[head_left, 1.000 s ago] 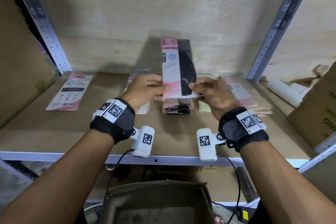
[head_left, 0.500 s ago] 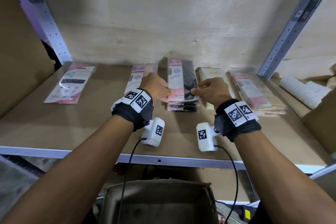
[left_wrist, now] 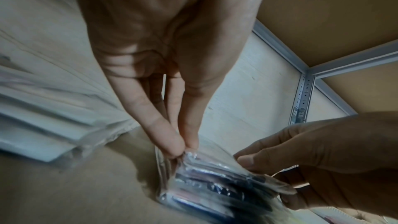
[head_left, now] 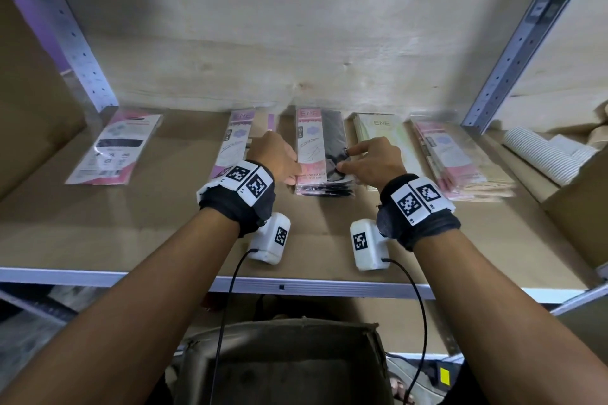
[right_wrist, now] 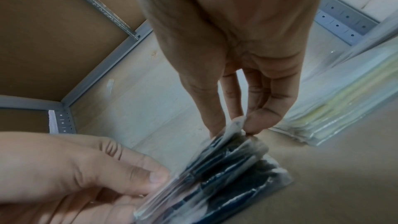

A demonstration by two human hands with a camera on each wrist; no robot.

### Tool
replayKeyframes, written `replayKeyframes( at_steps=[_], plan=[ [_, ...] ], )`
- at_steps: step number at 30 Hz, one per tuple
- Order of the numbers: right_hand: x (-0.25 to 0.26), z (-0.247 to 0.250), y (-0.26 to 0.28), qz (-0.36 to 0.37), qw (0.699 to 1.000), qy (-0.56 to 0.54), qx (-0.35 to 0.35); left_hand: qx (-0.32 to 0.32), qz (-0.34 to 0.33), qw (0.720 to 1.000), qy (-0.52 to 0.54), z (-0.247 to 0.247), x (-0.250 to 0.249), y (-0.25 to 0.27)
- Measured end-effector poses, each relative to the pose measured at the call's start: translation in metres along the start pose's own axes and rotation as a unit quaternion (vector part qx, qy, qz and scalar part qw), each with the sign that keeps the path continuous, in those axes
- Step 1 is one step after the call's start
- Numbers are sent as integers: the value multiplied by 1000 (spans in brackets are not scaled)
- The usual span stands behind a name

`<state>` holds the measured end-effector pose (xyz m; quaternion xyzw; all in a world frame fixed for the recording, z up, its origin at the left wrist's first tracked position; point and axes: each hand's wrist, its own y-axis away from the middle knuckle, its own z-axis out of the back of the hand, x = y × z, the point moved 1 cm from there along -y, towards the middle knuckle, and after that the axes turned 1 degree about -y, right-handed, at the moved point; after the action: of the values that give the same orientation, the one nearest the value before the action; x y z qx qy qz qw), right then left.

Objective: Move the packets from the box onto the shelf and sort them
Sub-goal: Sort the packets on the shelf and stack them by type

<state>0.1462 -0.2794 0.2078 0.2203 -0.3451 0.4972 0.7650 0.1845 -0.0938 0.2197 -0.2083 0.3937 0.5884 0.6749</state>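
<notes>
A: Packets — item 1, black-and-pink stack [head_left: 324,154], centre of the frame, lying on the shelf [head_left: 148,227]. Status?

B: Top packet of that stack is being set down. Left hand [head_left: 274,159] pinches its near left corner between thumb and fingertips [left_wrist: 172,144]; right hand [head_left: 373,161] pinches the near right corner the same way — both clamped on the wrapper, not released. The wrist views show the top packet a little lifted off the ones beneath at the near end.

A: Other lots on the shelf?

B: 4 more, counted left to right in the head view. Single pink packet [head_left: 115,148], left of the frame, well apart from the rest. Purple-and-white packet [head_left: 235,141], just left of the left hand, partly hidden by it. Cream stack [head_left: 381,131], just right of the black stack. Pink-and-beige stack [head_left: 457,158], further right, near the upright.

A: So sorting is well on?

B: By my reading, yes — 5 groups by colour, each in its own place along the back.

A: And the box [head_left: 283,368]?

B: Bottom centre of the frame, below the shelf edge. Its inside looks dark; I cannot tell whether any packets are left in it.

A: Remaining, then?

B: Let go of this packet, square the stack, check the box.
</notes>
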Motion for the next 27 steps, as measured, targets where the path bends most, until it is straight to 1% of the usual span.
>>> replayKeyframes(
  at_steps=[4,8,11,13,15,16,18,20,21,22,25,27],
  plan=[
    [-1,0,0,1,1000,10,-1,1,-1,1000,6,0,-3,2],
    [0,-1,2,2,1000,11,-5,-14,-8,1000,-14,-1,-1,2],
    [1,0,3,1,1000,20,0,-12,-9,1000,-2,0,1,3],
    [3,2,5,3,1000,20,-1,-23,-16,1000,0,5,2,4],
    [9,5,8,27,999,37,-18,-45,-27,999,13,18,5,6],
    [14,7,10,49,997,49,-37,-61,-32,997,24,27,7,6],
    [29,10,12,103,990,53,-79,-106,-30,993,50,53,16,7],
    [53,6,13,151,984,41,-89,-155,-21,986,61,85,29,8],
    [66,1,13,168,982,24,-77,-177,-14,982,62,102,38,8],
    [80,-8,13,177,983,-9,-48,-199,-6,978,61,119,49,9],
    [121,-49,18,167,974,-121,89,-244,31,969,37,166,87,12],
    [146,-84,21,153,961,-151,174,-262,61,963,13,192,115,15]
  ],
)
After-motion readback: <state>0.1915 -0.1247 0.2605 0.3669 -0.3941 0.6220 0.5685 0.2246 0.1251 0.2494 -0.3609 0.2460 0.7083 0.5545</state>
